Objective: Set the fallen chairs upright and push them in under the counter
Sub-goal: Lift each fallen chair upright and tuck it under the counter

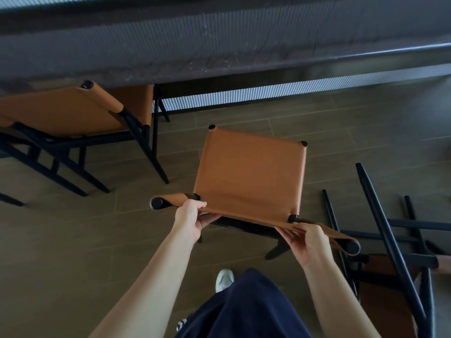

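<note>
Gripping chair point(249, 172) backrest: left hand point(192, 217), right hand point(305, 240)

The held chair point(249, 174) hides nearly all its legs under its own seat; one foot shows. The left hand point(192, 220) and right hand point(307, 242) grip its backrest, which covers part of their fingers point(211, 217). The left chair point(61, 111) is cut by the left edge, its front lost beneath the bench point(219, 45), whose top is blurred. The fallen chair point(380, 215) runs off the right and bottom edges. A trouser leg point(249, 308) half covers the shoe point(224, 279).
</note>
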Motion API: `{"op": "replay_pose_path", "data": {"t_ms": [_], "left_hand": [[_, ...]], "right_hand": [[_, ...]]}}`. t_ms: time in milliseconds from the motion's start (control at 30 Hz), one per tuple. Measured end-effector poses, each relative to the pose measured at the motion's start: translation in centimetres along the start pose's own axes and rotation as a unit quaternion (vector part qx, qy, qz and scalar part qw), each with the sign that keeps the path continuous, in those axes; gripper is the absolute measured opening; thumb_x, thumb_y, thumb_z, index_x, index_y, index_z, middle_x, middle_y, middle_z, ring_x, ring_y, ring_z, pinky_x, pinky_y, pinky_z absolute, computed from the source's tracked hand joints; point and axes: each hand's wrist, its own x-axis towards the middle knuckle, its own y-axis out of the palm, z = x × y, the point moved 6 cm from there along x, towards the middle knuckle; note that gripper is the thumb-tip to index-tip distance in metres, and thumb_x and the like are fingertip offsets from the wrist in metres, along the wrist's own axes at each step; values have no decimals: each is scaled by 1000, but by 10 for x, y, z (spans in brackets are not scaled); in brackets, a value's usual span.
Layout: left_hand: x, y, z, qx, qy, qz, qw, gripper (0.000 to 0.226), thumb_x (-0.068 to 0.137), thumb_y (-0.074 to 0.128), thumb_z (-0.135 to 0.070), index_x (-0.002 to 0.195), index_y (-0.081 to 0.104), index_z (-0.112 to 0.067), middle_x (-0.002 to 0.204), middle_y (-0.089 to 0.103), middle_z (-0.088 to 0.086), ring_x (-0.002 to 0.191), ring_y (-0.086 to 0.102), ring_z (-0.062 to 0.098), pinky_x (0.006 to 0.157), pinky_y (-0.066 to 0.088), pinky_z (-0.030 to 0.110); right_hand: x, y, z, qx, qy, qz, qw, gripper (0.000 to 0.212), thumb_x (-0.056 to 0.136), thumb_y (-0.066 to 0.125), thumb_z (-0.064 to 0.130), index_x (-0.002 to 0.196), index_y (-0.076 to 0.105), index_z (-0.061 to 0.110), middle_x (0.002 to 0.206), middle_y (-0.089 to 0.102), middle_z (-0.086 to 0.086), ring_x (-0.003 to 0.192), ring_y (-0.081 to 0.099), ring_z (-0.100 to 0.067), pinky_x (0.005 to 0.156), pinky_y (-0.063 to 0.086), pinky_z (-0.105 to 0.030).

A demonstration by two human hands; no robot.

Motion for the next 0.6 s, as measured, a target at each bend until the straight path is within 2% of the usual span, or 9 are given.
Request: {"op": "replay_pose_path", "data": {"t_ms": [67,167,233,333,433,600], "left_hand": [[0,12,-10,9,-1,12,1000,21,89,48,8,109,53,2,102,65,26,89,68,40,62,61,45],[-1,30,-29,13,-4,32,999,28,90,56,0,118,52,2,108,63,27,90,69,39,64,61,47],[-1,41,-41,15,-7,30,999,29,88,63,-7,115,53,-1,111,61,25,95,66,39,65,61,47],[-1,60,-54,10,-15,28,999,28,87,67,-12,108,51,-6,108,59,24,92,66,39,66,60,50],[2,78,-65,15,-7,20,1000,29,88,62,-7,115,51,-3,104,61,22,91,66,38,67,60,49],[7,100,-85,8,23,13,1000,32,86,48,4,118,51,3,99,61,21,87,68,36,62,61,45]], "right_hand": [[3,10,11,-6,-2,2,1000,45,89,37,-16,133,44,-11,125,58,-31,103,64,-46,65,56,-53],[7,28,31,-8,-10,-2,1000,43,89,35,-14,133,38,-15,130,50,-34,113,56,-51,64,53,-59],[8,39,43,-3,-20,-4,1000,43,89,36,-15,132,37,-14,129,47,-35,113,54,-54,63,54,-61],[9,54,61,4,-28,-2,1000,38,89,38,-14,126,41,-14,126,48,-36,105,57,-56,64,55,-61],[10,69,76,7,-38,0,999,29,89,38,-15,117,44,-13,123,49,-37,102,58,-56,68,55,-62],[16,94,99,12,-43,-8,999,27,89,36,-13,114,43,-10,116,51,-32,99,58,-53,74,54,-62]]}}
